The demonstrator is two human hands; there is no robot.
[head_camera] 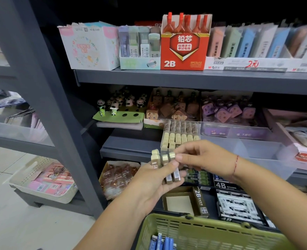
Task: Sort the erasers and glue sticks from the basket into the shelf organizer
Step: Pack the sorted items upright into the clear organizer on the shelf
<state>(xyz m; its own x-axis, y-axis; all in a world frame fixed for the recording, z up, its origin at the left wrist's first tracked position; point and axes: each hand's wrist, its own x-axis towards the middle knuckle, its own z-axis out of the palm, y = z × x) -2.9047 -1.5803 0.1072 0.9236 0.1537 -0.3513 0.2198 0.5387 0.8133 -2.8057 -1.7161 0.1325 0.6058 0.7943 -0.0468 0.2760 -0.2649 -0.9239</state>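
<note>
Green basket [203,231] nearest, blue sticks inside. Left hand [149,181] grips a bunch of sleeved erasers [164,159]; right hand [203,156] pinches one by its top. Clear organizer [253,150] lies just beyond. Suggest: draw one free, keep the rest clamped, seat it upright beside matching rows.

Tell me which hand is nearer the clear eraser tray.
Right. The right hand is at the front edge of the tray, pinching an eraser; the left hand sits lower and left, gripping more erasers.

Basket [194,225] at bottom centre, erasers [167,165] in left hand [149,183] mid-frame, right hand [203,157] pinching them from the right, organizer [248,150] just behind on shelf [131,148], crate [28,175] lower left.
</note>
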